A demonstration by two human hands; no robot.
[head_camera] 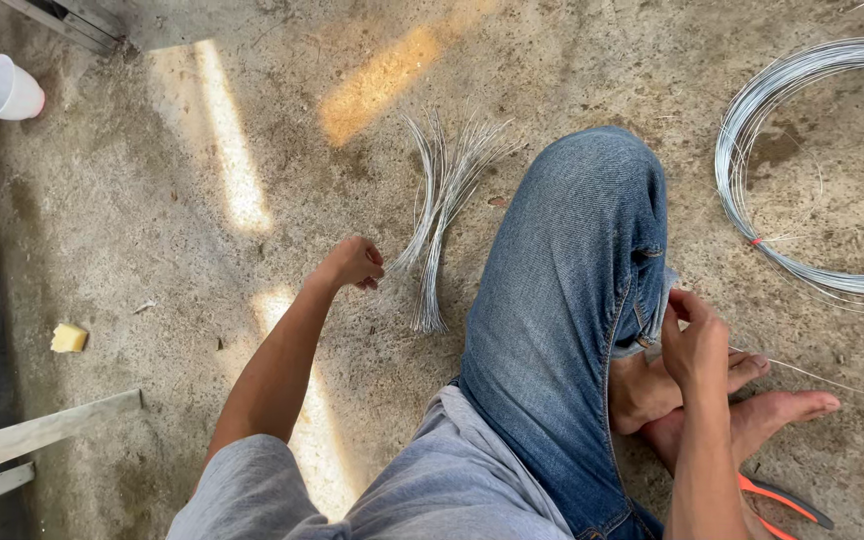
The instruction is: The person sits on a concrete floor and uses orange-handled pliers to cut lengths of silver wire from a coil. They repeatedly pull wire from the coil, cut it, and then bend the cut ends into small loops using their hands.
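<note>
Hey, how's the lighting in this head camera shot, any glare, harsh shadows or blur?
Head view: mostly soft shade, with bright sun stripes crossing the concrete floor, nearly washed out, plus one warmer orange patch. The cut wire bundle and wire coil are sharp with a mild sheen, no strong glare. Left hand and right hand show no noticeable motion blur. Slight wide-angle stretch at the edges.

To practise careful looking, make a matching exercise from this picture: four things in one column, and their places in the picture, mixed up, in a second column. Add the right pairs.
Things:
1. white cup
2. coil of wire
3. yellow block
4. orange-handled pliers

Places:
a. bottom right, beside the bare feet
b. top left corner
c. left side, on the concrete floor
d. top right

Pairs: 1-b, 2-d, 3-c, 4-a
</note>
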